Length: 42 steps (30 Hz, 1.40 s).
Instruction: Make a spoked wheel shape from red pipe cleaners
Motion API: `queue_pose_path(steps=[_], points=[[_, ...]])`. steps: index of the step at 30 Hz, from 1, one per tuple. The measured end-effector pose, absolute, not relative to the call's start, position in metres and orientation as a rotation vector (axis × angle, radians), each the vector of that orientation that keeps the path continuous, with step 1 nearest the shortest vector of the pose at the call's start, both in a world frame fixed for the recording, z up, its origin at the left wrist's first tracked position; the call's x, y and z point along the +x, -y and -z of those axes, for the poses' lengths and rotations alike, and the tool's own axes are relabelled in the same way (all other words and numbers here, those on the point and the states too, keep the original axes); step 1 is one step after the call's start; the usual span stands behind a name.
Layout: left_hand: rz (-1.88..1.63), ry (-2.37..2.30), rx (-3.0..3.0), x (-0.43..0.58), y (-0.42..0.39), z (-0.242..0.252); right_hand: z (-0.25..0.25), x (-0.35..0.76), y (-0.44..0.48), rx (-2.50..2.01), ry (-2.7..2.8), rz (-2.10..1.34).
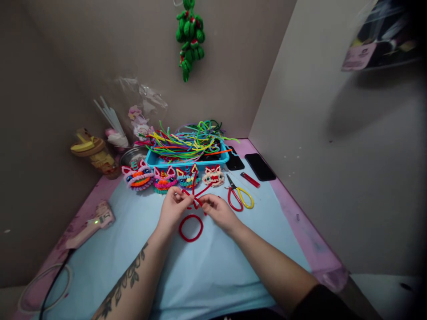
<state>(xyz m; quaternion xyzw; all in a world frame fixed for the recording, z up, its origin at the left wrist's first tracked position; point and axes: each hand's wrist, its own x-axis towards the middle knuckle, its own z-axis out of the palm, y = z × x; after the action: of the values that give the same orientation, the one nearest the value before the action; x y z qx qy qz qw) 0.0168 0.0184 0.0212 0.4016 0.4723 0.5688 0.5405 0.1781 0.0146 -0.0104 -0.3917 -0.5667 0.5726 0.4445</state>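
Observation:
My left hand (pixel 175 205) and my right hand (pixel 218 210) meet over the middle of the blue cloth. Between them are several red pipe cleaners (pixel 194 195) that cross at one point and fan outward. The left thumb and fingers pinch them near the crossing, while my right fingers close on a strand at its lower right. Just below the hands lies a red pipe cleaner ring (pixel 191 228), flat on the cloth. Beyond the hands stands a row of small fuzzy animal heads, among them a purple one (pixel 138 176) and a cream one (pixel 213 176).
A blue tray (pixel 187 165) overflows with coloured pipe cleaners. Right of the hands lie scissors (pixel 240 195), a red lighter (pixel 250 179) and black phones, one (pixel 260 167) near the wall. To the left rests a pink glue gun (pixel 93 224) with its cord. Walls bound the table.

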Motion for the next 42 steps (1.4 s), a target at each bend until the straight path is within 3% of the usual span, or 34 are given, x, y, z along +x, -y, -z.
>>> queue_pose_path(steps=[6, 24, 42], points=[[-1.321, -1.133, 0.959, 0.017, -0.017, -0.021, 0.013, 0.179, -0.014, -0.858, 1.319, -1.487], [-1.195, -1.117, 1.078, 0.020, -0.016, -0.027, 0.007, 0.173, -0.018, -1.084, 0.967, -1.507], [-1.181, -1.130, 0.987, 0.028, -0.012, -0.020, 0.020, 0.166, -0.013, -1.173, 1.334, -1.347]])
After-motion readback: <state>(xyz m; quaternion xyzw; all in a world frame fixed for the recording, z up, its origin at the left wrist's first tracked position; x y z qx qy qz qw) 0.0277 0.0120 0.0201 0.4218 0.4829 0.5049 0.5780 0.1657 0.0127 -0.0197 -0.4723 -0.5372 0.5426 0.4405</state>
